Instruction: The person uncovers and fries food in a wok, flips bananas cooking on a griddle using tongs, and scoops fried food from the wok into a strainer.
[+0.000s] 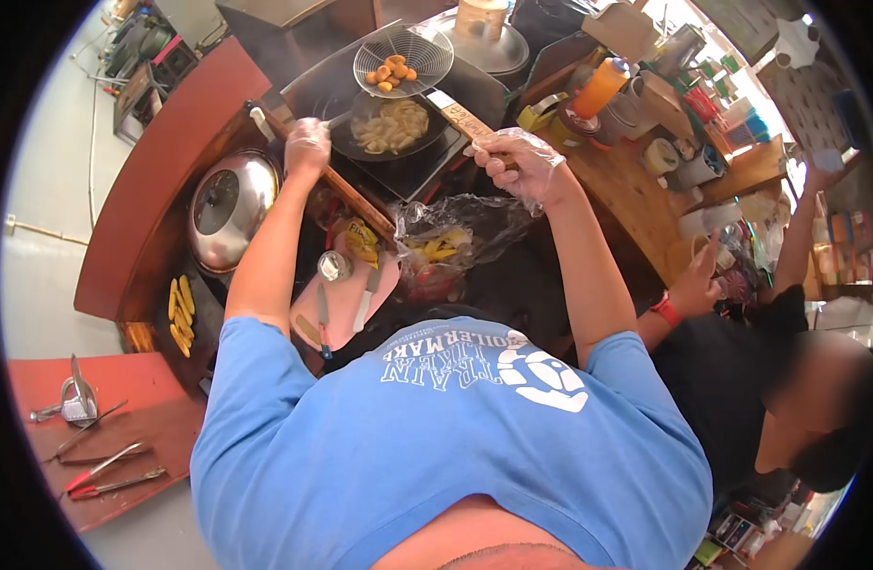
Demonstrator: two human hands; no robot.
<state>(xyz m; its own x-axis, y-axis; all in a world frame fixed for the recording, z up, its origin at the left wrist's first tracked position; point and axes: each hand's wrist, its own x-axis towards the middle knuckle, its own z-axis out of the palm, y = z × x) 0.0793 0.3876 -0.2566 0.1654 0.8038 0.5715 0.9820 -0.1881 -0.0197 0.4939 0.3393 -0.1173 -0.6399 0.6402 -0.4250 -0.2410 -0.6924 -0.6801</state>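
R hand (520, 163), in clear plastic glove, closed w/ fingers wrapped round wooden handle (462, 121) of wire skimmer (403, 49); L hand (308, 147), also gloved, curled shut nr pan's L side, exact grip unclear. Skimmer's over far side of dark pan (375, 152), w/ round orange-brown pcs (392, 72) in basket; pale pcs (391, 126) frying in pan.

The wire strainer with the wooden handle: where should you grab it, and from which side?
Best by the wooden handle, from the near side, where the right hand holds it. The long handle slants back towards the camera, while the wire basket at its far end carries orange food pieces near the pan, so this grip likely keeps fingers off the heat.
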